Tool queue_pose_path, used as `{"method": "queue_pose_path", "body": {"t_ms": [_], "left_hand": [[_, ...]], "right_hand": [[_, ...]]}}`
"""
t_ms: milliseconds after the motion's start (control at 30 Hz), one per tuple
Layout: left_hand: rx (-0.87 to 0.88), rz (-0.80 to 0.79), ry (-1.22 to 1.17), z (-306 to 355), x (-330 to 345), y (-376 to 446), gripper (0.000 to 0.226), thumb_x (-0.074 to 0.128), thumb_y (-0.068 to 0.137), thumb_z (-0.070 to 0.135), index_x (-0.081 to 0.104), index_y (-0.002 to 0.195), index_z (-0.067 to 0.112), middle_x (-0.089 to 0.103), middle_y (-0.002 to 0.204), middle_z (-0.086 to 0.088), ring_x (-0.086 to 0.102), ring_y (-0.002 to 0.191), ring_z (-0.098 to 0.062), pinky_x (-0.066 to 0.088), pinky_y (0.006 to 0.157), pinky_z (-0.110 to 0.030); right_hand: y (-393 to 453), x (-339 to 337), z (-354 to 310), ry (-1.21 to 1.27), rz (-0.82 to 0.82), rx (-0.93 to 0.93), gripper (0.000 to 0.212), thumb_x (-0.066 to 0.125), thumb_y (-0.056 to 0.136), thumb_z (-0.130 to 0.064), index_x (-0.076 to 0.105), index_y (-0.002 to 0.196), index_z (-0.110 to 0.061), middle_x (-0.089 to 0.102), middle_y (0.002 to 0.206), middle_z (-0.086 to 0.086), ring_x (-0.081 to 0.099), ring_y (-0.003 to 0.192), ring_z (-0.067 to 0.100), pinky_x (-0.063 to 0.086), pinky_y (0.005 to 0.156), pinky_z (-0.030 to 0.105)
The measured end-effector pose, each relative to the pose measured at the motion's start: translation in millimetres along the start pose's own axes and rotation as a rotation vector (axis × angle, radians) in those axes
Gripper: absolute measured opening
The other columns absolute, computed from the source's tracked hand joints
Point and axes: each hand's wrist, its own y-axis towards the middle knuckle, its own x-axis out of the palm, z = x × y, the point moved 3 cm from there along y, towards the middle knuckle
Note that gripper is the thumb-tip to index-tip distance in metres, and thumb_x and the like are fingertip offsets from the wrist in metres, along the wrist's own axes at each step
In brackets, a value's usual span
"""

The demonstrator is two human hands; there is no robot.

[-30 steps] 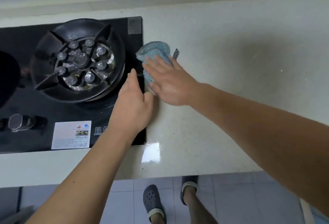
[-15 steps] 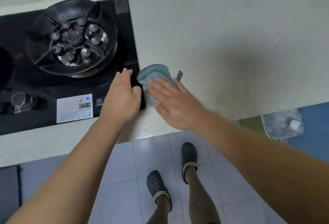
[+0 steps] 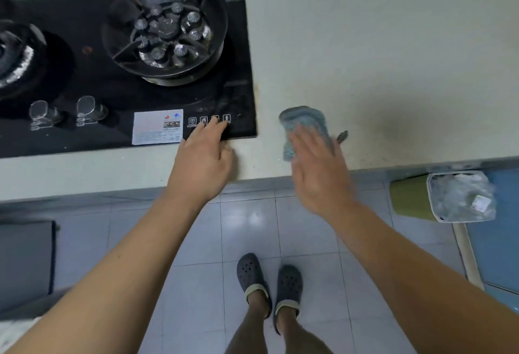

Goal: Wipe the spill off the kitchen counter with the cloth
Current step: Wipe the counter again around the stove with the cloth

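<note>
Pale speckled kitchen counter (image 3: 365,58) holds a crumpled blue-grey cloth (image 3: 304,126) near its front edge, right of a black glass gas hob (image 3: 230,95). Right hand (image 3: 320,173) presses the cloth with flat, straight fingers. Left hand (image 3: 203,162) rests flat, fingers straight, on the hob's front corner.
</note>
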Motion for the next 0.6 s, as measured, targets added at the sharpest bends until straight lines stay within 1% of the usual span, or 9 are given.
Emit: {"method": "queue_pose_path", "body": {"t_ms": [67, 133, 233, 300, 400, 433, 500, 533, 600], "left_hand": [[-0.023, 0.027, -0.014, -8, -2, -9, 0.057, 0.043, 0.104, 0.019, 0.037, 0.16, 0.023, 0.032, 0.168, -0.001, 0.023, 0.156, -0.025, 0.021, 0.127, -0.045], [-0.064, 0.079, -0.052, -16, -6, -18, 0.055, 0.04, 0.105, 0.018, 0.038, 0.159, 0.022, 0.038, 0.164, 0.0, 0.029, 0.153, -0.024, 0.025, 0.124, -0.04], [-0.127, 0.168, -0.118, -31, -14, -29, 0.049, 0.037, 0.107, 0.021, 0.043, 0.155, 0.021, 0.05, 0.154, 0.0, 0.042, 0.14, -0.021, 0.029, 0.112, -0.03], [-0.158, 0.201, -0.157, -46, -18, -37, 0.048, 0.036, 0.107, 0.023, 0.044, 0.154, 0.022, 0.052, 0.151, 0.001, 0.045, 0.138, -0.022, 0.032, 0.109, -0.031], [-0.132, 0.226, -0.167, -68, -23, -46, 0.047, 0.037, 0.106, 0.02, 0.047, 0.151, 0.018, 0.056, 0.146, -0.002, 0.048, 0.133, -0.024, 0.034, 0.107, -0.032], [-0.125, 0.231, -0.164, -75, -25, -48, 0.046, 0.038, 0.106, 0.019, 0.048, 0.15, 0.016, 0.056, 0.146, -0.004, 0.047, 0.134, -0.025, 0.032, 0.107, -0.03], [-0.126, 0.226, -0.17, -88, -29, -50, 0.046, 0.039, 0.106, 0.019, 0.048, 0.15, 0.014, 0.051, 0.153, -0.005, 0.042, 0.14, -0.023, 0.028, 0.111, -0.026], [-0.118, 0.225, -0.169, -94, -32, -50, 0.048, 0.037, 0.105, 0.021, 0.048, 0.151, 0.015, 0.049, 0.156, -0.005, 0.041, 0.142, -0.023, 0.027, 0.115, -0.028], [-0.076, 0.224, -0.167, -106, -39, -51, 0.052, 0.035, 0.1, 0.024, 0.048, 0.149, 0.016, 0.051, 0.153, -0.003, 0.044, 0.139, -0.023, 0.033, 0.118, -0.038]], "right_hand": [[-1, -1, 10, 0.013, 0.083, 0.168, 0.06, 0.024, 0.107, -0.033, 0.026, 0.165, -0.018, 0.02, 0.174, 0.001, 0.011, 0.162, 0.02, 0.013, 0.129, 0.059], [-7, 9, -10, 0.001, 0.109, 0.21, 0.062, 0.023, 0.107, -0.035, 0.023, 0.166, -0.017, 0.016, 0.175, 0.002, 0.008, 0.162, 0.023, 0.008, 0.129, 0.057], [-15, 28, -54, 0.001, 0.098, 0.101, 0.063, 0.025, 0.107, -0.037, 0.025, 0.166, -0.015, 0.014, 0.175, 0.005, 0.004, 0.162, 0.024, 0.004, 0.13, 0.057], [-17, 40, -79, -0.014, 0.068, 0.041, 0.064, 0.026, 0.107, -0.038, 0.023, 0.166, -0.014, 0.01, 0.176, 0.005, 0.0, 0.163, 0.024, 0.001, 0.13, 0.056], [-18, 51, -107, -0.034, 0.041, -0.004, 0.067, 0.031, 0.107, -0.041, 0.021, 0.166, -0.013, 0.006, 0.176, 0.006, -0.004, 0.163, 0.025, -0.003, 0.13, 0.054], [-17, 55, -117, -0.047, 0.031, -0.023, 0.068, 0.033, 0.106, -0.042, 0.02, 0.166, -0.012, 0.004, 0.176, 0.006, -0.005, 0.163, 0.025, -0.002, 0.13, 0.055], [-14, 63, -138, -0.083, 0.015, -0.056, 0.073, 0.037, 0.105, -0.044, 0.016, 0.167, -0.012, 0.001, 0.176, 0.006, -0.006, 0.162, 0.026, -0.001, 0.129, 0.057], [-12, 67, -148, -0.09, 0.008, -0.069, 0.075, 0.04, 0.104, -0.044, 0.015, 0.167, -0.012, 0.001, 0.176, 0.007, -0.006, 0.162, 0.026, -0.001, 0.129, 0.057], [-9, 75, -170, -0.108, 0.006, -0.09, 0.08, 0.043, 0.101, -0.047, 0.016, 0.167, -0.012, 0.002, 0.176, 0.007, -0.005, 0.163, 0.026, 0.0, 0.129, 0.057]]}}
